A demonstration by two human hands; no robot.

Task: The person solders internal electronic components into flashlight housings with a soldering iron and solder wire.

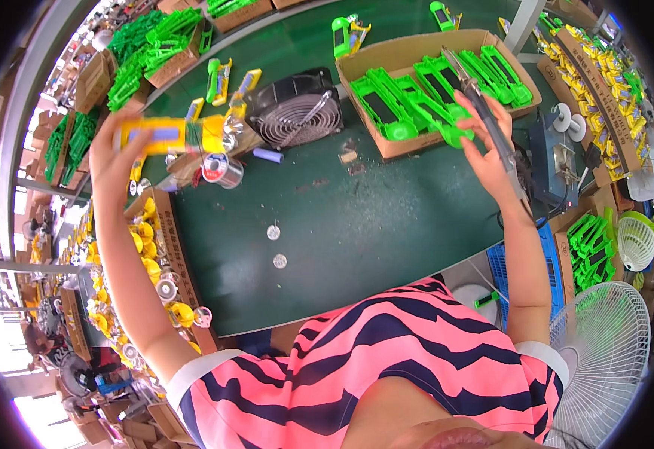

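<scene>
My left hand (111, 156), slightly blurred, is raised at the left above the bench and grips a yellow plastic lamp housing (209, 135) with a blue-grey panel and some thin wires. A spool of solder wire (224, 173) stands just below that housing. At the right, my right hand (494, 166) has a soldering iron (483, 111) in it, tip pointing up and away. Its fingertips are at the end of a green plastic housing (438, 118), one of several in a cardboard box (415, 144); whether they pinch it I cannot tell.
A black fan with a wire guard (297, 123) sits at the back centre of the green bench (327, 224). Two small round discs and a blue cylinder (268, 155) lie on the bench. A carton of yellow parts (168, 247) borders the left; a soldering station (555, 161) is at the right.
</scene>
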